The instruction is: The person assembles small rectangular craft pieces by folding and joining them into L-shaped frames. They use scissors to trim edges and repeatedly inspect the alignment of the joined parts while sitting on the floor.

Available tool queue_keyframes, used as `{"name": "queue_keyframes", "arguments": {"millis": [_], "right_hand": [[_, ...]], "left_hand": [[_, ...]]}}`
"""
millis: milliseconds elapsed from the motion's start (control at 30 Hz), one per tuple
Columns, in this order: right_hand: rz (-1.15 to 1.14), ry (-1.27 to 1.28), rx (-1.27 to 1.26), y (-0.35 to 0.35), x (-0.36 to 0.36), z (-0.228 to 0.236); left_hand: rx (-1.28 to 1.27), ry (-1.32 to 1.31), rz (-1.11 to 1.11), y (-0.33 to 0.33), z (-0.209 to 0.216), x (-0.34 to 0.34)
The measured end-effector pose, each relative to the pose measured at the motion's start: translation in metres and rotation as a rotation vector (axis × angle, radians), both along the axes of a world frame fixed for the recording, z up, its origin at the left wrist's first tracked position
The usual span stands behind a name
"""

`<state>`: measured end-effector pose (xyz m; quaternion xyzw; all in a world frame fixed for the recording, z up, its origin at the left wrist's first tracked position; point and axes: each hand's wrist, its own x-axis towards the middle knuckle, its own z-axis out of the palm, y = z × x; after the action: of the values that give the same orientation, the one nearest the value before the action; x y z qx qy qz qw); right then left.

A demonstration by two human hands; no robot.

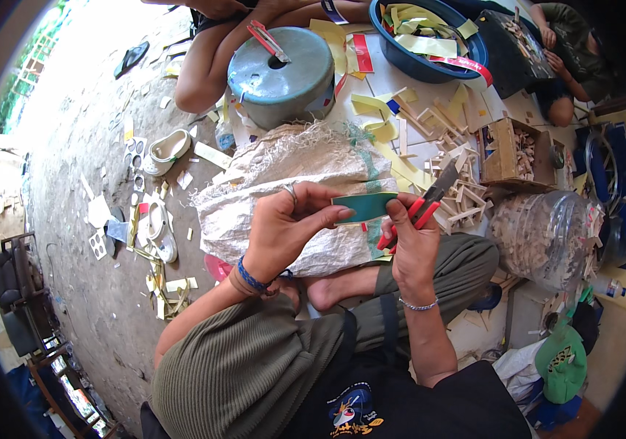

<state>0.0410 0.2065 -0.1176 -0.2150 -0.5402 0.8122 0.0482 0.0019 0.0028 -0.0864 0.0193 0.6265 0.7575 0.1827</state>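
A short green strip with a pale edge [364,207] is stretched level between my hands, above a white woven sack [291,172]. My left hand [280,227] pinches its left end between thumb and fingers. With its thumb and fingers my right hand [415,252] grips the strip's other end, and in the same hand it keeps a pair of red-handled scissors [441,186]. The dark blades point up and to the right, away from the strip. Part of the scissors' handles is hidden by my fingers.
Beyond the sack stands a grey round metal pot [284,77] with a red cutter [268,40] on top. A blue basin [430,55] holds paper scraps. Right lie wooden pieces [463,190], a cardboard box [518,154] and a clear plastic container [543,238]. Two other people sit opposite.
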Motion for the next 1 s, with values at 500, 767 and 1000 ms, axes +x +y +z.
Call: {"name": "queue_keyframes", "arguments": {"millis": [500, 767, 1000], "right_hand": [[0.3, 0.102, 0.773, 0.021, 0.009, -0.009], [0.402, 0.346, 1.137, 0.025, 0.022, -0.003], [0.4, 0.352, 1.248, 0.024, 0.018, 0.004]], "left_hand": [[0.13, -0.424, 0.184, -0.008, 0.003, -0.01], [0.172, -0.471, 0.228, -0.009, 0.0, -0.01], [0.148, -0.466, 0.217, -0.007, 0.0, -0.011]]}}
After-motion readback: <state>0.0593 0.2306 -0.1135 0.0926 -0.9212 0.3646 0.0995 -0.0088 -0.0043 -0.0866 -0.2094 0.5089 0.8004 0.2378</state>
